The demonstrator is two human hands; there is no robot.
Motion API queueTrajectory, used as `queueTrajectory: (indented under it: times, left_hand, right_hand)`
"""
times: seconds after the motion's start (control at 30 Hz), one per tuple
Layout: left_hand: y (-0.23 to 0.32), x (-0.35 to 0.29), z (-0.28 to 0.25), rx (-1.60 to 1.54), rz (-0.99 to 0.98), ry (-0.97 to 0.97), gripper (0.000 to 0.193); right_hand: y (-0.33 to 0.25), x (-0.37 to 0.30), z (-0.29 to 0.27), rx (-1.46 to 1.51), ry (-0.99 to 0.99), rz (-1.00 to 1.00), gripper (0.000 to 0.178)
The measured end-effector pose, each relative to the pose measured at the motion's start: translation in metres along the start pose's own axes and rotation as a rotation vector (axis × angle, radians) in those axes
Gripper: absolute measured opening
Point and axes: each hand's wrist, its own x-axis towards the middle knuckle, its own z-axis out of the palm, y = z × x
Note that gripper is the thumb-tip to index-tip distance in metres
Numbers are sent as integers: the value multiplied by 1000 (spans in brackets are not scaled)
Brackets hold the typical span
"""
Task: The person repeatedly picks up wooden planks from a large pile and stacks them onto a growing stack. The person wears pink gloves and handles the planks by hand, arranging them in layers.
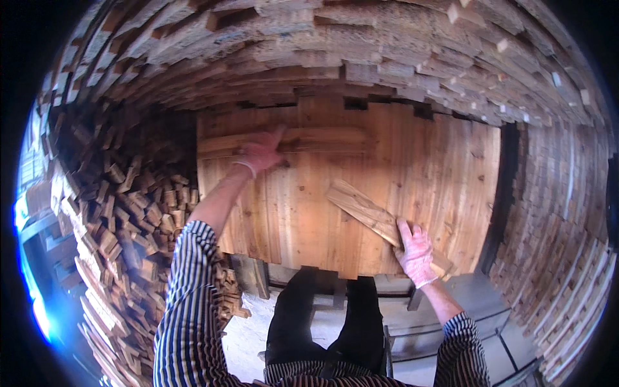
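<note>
At 4 o'clock, right hand in a thin glove, with fingers clamped on a knotty board close to its lower end. From these fingers, extends toward 10 o'clock over the planked worktop; long axis 10-to-4, with a short end past the grip at 4. Nearer to the right hand than to the left. At 10 o'clock, left hand, blurred, with fingers apart across a narrow board; impossible to tell whether clamped. Long axis 9-to-3, with the longer reach toward 3. At 9 o'clock, heaped wood offcuts.
</note>
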Motion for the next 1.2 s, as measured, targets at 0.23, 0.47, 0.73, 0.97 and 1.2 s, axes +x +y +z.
queueTrajectory:
  times: [0.23,0.47,0.73,0.97,1.2]
  left_hand:
    - [-51,7,-12,61,143,304,77]
    - [-57,39,-6,172,349,468,72]
    - [-37,-5,36,238,88,448,73]
    - [15,-141,106,102,51,380,43]
    - [-53,-234,211,63,41,479,47]
  right_hand:
    - [88,85,-98,-176,184,-128,82]
    - [98,213,-117,-305,-7,-100,91]
    - [35,204,-98,-374,67,-92,99]
    - [-122,74,-46,-263,-26,-486,89]
    - [-180,0,13,-86,-182,-620,79]
